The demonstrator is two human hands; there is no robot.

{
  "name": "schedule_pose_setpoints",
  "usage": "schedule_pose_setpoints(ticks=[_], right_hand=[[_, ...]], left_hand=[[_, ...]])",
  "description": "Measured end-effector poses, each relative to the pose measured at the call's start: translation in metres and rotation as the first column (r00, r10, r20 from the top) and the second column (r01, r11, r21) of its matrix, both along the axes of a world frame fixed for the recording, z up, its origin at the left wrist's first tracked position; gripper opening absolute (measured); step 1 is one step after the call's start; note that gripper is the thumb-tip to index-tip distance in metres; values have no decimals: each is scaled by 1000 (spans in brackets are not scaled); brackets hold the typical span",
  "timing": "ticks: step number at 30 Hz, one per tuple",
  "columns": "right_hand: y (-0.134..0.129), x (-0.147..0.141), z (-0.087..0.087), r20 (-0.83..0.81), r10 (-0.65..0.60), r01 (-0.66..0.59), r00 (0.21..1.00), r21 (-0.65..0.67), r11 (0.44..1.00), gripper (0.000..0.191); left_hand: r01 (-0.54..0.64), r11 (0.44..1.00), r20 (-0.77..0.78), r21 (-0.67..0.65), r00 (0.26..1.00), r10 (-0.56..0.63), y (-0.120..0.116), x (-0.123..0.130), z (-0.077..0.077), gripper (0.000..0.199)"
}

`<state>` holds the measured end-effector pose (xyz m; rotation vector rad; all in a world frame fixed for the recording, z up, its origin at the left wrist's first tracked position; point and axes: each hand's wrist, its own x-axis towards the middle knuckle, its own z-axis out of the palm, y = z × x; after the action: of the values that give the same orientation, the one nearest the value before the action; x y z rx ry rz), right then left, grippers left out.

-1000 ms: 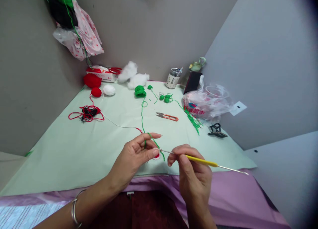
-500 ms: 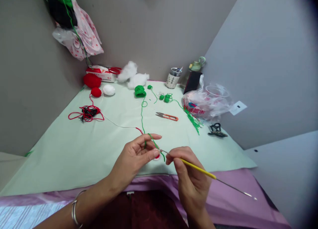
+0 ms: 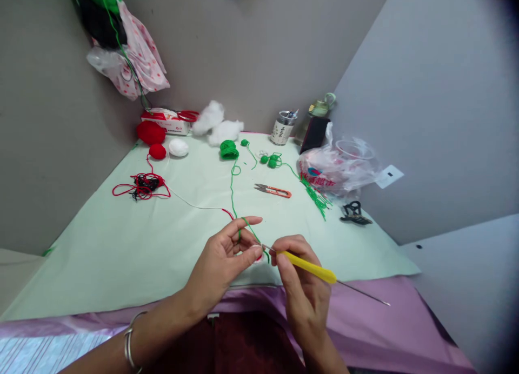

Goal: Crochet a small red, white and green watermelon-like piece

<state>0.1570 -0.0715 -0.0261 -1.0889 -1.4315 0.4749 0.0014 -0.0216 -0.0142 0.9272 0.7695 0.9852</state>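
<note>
Between thumb and fingers, my left hand (image 3: 227,258) pinches a small red and white crochet piece (image 3: 258,259), mostly covered by the thumb. Green yarn (image 3: 232,193) runs from a green yarn ball (image 3: 229,150) over my raised left index finger down to the piece. A short green tail hangs beside it. My right hand (image 3: 304,287) is closed around the yellow handle of a crochet hook (image 3: 310,266). The hook's thin metal tip meets the yarn at the piece's edge, and its other metal end points down to the right.
Orange thread snips (image 3: 273,190) lie ahead of my hands. Red yarn balls (image 3: 151,132), a white yarn ball (image 3: 178,147) and stuffing (image 3: 225,132) sit at the back left. Cut green strands (image 3: 316,197), a plastic bag (image 3: 336,166) and a black hair clip (image 3: 355,213) are at right.
The crochet hook has turned in my right hand, showing its handle broadside, and its rear end has swung left and up. My left hand has barely shifted, still holding the piece.
</note>
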Motion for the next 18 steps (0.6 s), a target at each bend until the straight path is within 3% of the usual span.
schedule_pose_setpoints(ticks=[4, 6, 13, 18], right_hand=[[2, -4, -10, 292, -148, 82, 945, 225, 971, 38], [2, -6, -15, 342, -176, 80, 923, 278, 957, 48], [3, -12, -9, 30, -66, 59, 997, 190, 980, 48], [4, -11, -6, -171, 3, -1, 985, 13, 1000, 36]], left_hand=[[8, 998, 75, -62, 997, -4, -2, 3, -2, 46], [39, 992, 130, -117, 991, -24, -4, 4, -2, 48], [33, 993, 163, -112, 986, -15, -4, 5, 0, 45], [19, 993, 155, -116, 988, -1, -3, 5, 0, 45]])
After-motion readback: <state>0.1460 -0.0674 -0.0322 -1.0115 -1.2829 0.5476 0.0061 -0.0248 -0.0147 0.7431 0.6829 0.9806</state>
